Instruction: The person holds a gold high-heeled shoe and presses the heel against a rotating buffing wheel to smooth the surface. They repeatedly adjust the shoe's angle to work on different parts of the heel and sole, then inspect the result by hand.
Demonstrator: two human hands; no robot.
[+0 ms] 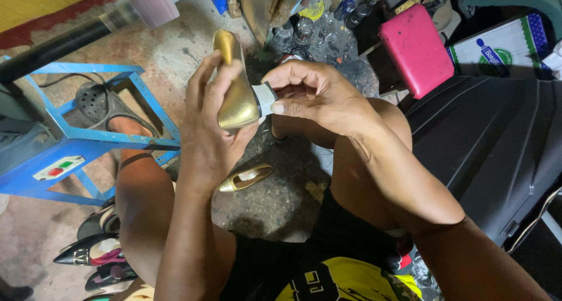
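Left hand (213, 125) grips the gold shoe (234, 84) upright, while right hand (310, 93) pinches its white heel tip (266, 98).

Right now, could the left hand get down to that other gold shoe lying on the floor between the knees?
Probably not as things stand. The left hand is wrapped around the gold shoe held up in the air, so it is occupied. The path down to the gold shoe on the floor looks open, though.
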